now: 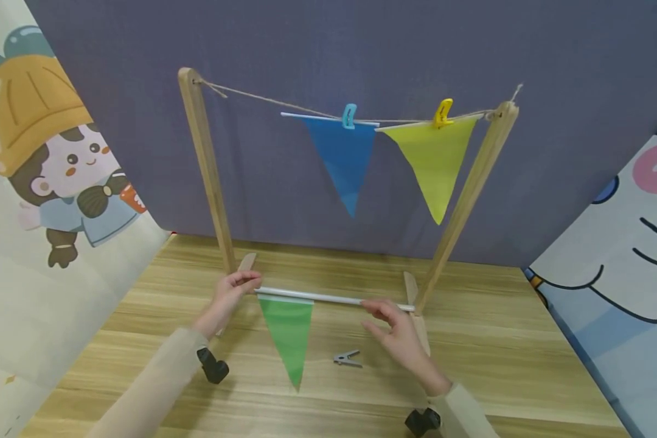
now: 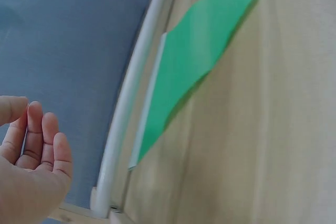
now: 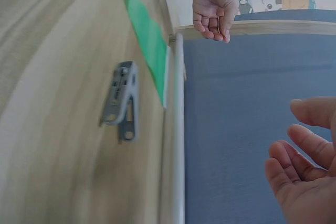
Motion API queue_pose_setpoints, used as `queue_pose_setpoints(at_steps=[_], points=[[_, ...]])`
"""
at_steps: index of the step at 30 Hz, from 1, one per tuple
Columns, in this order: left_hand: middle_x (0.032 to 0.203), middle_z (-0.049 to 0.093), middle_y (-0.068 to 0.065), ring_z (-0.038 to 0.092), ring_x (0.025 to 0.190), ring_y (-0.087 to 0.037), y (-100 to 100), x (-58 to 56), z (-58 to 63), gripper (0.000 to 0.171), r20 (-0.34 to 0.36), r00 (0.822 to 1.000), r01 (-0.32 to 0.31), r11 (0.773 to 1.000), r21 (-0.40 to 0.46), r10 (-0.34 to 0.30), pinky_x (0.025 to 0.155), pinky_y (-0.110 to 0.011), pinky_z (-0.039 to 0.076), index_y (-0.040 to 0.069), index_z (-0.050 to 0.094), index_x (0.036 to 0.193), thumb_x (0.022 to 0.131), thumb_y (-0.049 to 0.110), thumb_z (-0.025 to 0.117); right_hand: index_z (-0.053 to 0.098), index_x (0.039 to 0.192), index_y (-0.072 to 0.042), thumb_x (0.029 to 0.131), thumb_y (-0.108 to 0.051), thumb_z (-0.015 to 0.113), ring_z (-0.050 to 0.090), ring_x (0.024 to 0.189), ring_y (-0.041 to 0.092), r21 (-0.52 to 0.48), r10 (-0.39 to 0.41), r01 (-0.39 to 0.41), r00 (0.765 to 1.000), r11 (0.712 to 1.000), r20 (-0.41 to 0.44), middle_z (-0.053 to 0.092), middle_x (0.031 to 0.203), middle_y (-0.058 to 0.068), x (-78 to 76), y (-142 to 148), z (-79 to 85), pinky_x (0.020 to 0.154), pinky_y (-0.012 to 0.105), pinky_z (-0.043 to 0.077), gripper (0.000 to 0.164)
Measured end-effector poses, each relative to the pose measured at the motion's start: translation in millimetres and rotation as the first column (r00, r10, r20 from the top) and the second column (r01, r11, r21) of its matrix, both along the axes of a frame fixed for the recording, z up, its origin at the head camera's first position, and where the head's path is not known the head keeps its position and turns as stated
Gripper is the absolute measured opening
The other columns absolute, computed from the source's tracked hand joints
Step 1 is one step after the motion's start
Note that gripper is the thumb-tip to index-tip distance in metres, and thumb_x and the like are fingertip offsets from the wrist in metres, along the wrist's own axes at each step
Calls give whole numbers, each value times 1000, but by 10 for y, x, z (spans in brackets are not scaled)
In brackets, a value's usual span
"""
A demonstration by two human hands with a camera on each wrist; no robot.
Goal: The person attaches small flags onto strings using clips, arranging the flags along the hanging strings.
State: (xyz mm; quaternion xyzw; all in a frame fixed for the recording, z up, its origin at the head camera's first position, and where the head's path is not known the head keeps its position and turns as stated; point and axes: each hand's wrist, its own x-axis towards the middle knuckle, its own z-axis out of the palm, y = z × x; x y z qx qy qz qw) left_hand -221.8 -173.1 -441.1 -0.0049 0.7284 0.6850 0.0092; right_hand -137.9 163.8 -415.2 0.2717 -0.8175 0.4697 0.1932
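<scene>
A green pennant (image 1: pixel 287 331) with a white top strip lies on the table in front of a white rod (image 1: pixel 328 298) joining the bases of a wooden stand. My left hand (image 1: pixel 236 289) hovers near the rod's left end; in the left wrist view its thumb and forefinger tips meet or nearly meet, with nothing visible between them. My right hand (image 1: pixel 390 328) is over the rod's right part, fingers relaxed and apart, holding nothing in the right wrist view. A grey clip (image 1: pixel 347 359) rests on the table between the hands, right of the pennant.
Twine (image 1: pixel 268 98) runs between the stand's left post (image 1: pixel 205 158) and right post (image 1: pixel 471 194). From it hang a blue pennant (image 1: pixel 345 158) under a blue clip (image 1: pixel 349 115) and a yellow pennant (image 1: pixel 435 164) under a yellow clip (image 1: pixel 443 114). A dark cloth (image 1: pixel 285 36) stands behind.
</scene>
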Motion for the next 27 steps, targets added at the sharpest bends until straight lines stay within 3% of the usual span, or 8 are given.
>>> queue_pose_setpoints(at_steps=[2, 6, 9, 14, 18, 23, 27], points=[[91, 65, 1, 59, 79, -5, 5, 9, -49, 30, 17, 1000, 3, 1000, -17, -3, 81, -31, 49, -12, 58, 111, 89, 8, 63, 62, 106, 9, 73, 14, 70, 60, 88, 36, -20, 24, -24, 1000, 1000, -7, 63, 101, 21, -43, 36, -132, 78, 37, 54, 34], [100, 65, -9, 59, 79, -5, 18, 22, -149, 33, 32, 1000, 0, 999, -32, 1, 80, -29, 49, -14, 56, 112, 88, 7, 63, 63, 105, 9, 73, 12, 71, 61, 88, 34, -26, 25, -24, 1000, 999, 10, 63, 100, 20, -27, 36, -221, 79, 36, 54, 33], [101, 65, -12, 59, 79, -5, 33, 30, -202, 30, 32, 999, -3, 999, -34, 4, 79, -28, 49, -13, 57, 110, 88, 5, 63, 63, 103, 9, 71, 15, 72, 61, 86, 34, -8, 0, 0, 999, 1000, 35, 64, 100, 20, 26, -3, -219, 78, 39, 53, 34], [95, 65, -4, 58, 79, -6, 59, 43, -277, 26, 34, 999, -2, 998, -56, 3, 78, -28, 50, -11, 60, 108, 87, 4, 63, 62, 98, 13, 66, 20, 71, 61, 83, 39, 5, -21, 21, 997, 1000, 70, 63, 96, 23, 141, -83, -141, 75, 46, 53, 34], [98, 64, -8, 57, 81, -7, 63, 47, -338, 23, 16, 1000, 1, 995, -103, 1, 75, -24, 50, -10, 61, 106, 87, 3, 63, 62, 97, 14, 66, 20, 71, 60, 83, 40, 7, -19, 18, 995, 1000, 97, 63, 95, 23, 188, -110, -103, 76, 46, 52, 33], [102, 63, -17, 58, 85, -13, 72, 42, -385, 17, -44, 999, -14, 977, -211, 5, 72, -19, 48, -9, 64, 101, 86, 0, 63, 61, 97, 14, 67, 20, 70, 61, 83, 41, 5, -15, 15, 994, 1000, 108, 63, 95, 24, 190, -118, -110, 76, 46, 52, 32], [98, 66, -19, 61, 88, -24, 89, 50, -407, 14, -112, 994, -17, 945, -328, -21, 75, -23, 50, -8, 66, 98, 86, -2, 63, 62, 98, 13, 68, 18, 71, 61, 84, 40, 21, -28, 25, 989, 999, 148, 63, 96, 24, 170, -107, -184, 77, 44, 53, 32]])
